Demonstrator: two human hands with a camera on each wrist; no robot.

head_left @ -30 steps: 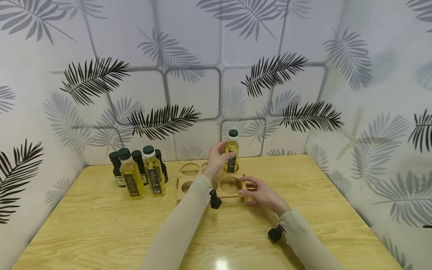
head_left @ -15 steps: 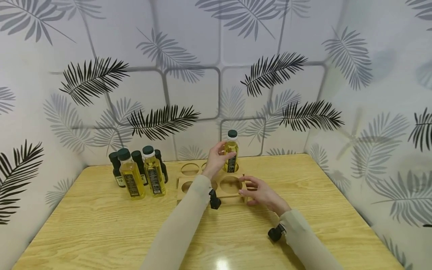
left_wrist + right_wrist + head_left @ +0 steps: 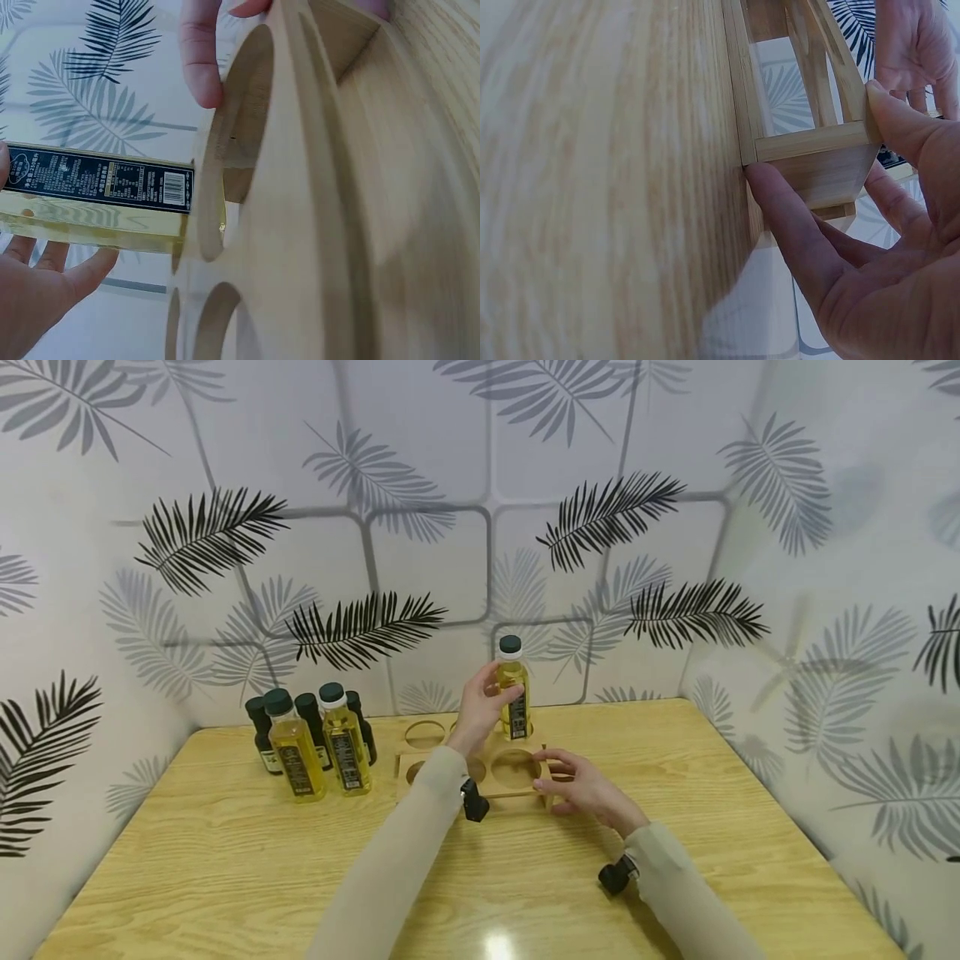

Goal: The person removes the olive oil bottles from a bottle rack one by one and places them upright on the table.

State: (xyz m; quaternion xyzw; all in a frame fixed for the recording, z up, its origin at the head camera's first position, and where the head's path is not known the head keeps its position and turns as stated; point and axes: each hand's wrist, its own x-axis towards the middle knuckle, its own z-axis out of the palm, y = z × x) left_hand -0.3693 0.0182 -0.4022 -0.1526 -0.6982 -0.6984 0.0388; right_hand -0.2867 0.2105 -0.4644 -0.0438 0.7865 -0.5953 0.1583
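Observation:
My left hand [image 3: 477, 710] grips a clear oil bottle [image 3: 517, 718] with yellow oil and a dark green cap. The bottle leans slightly left over the back right hole of a two-tier wooden rack [image 3: 289, 225]. In the left wrist view its lower end is at the hole's rim, partly hidden by the board. At the rack's right end is my right hand [image 3: 588, 789]. In the right wrist view the thumb [image 3: 900, 112] lies on the upper corner and a finger [image 3: 787, 217] touches the lower corner, holding the end panel. My left forearm covers part of the rack.
Left of the rack stand two more yellow oil bottles [image 3: 298, 764] with green caps, and several smaller dark bottles [image 3: 264, 735] behind them. The wooden table [image 3: 225, 868] meets a leaf-patterned wall [image 3: 427, 568] at the back.
My left hand has raised the oil bottle slightly, and its cap has shifted a little left. The right hand stays at the rack's end. The head view has shifted slightly.

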